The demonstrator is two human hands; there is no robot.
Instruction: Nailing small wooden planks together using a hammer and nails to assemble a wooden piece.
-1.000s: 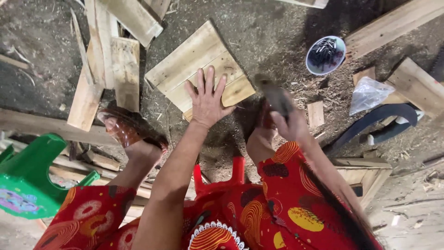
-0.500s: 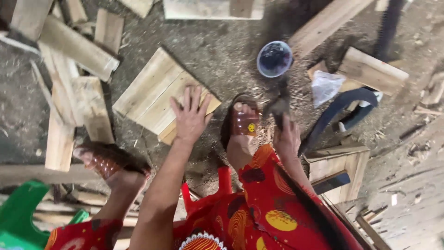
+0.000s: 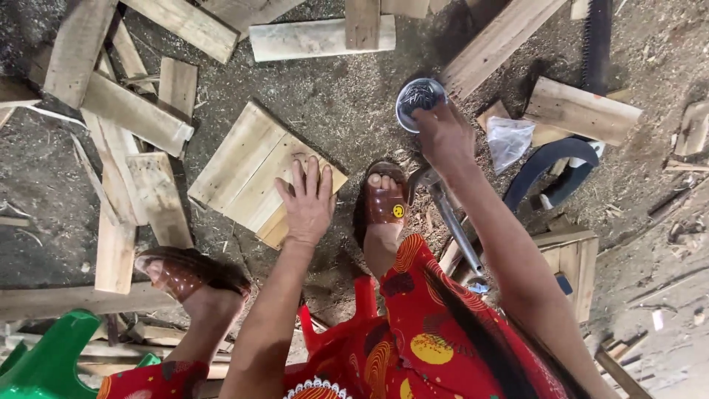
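My left hand [image 3: 306, 201] lies flat, fingers spread, on the near corner of a pale wooden panel [image 3: 240, 166] made of joined boards, which rests on the dirt floor. My right hand [image 3: 443, 135] reaches out to a small round bowl of nails [image 3: 415, 94], its fingertips at the bowl's rim; whether they pinch anything is hidden. A hammer with a metal handle [image 3: 452, 225] lies on the ground under my right forearm, beside my right foot in a brown sandal [image 3: 384, 201]. My left foot [image 3: 177, 273] stands to the left.
Loose planks [image 3: 133, 111] and offcuts lie scattered across the left and top. A hand saw [image 3: 597, 41], a clear plastic bag [image 3: 509, 139], a dark curved strap [image 3: 550, 164] and a small wooden box [image 3: 572, 258] are at the right. A green stool [image 3: 48, 362] sits bottom left.
My right hand has left the hammer near my foot and stretched forward to the bowl of nails. My left hand stays on the panel. The view has shifted towards the bowl.
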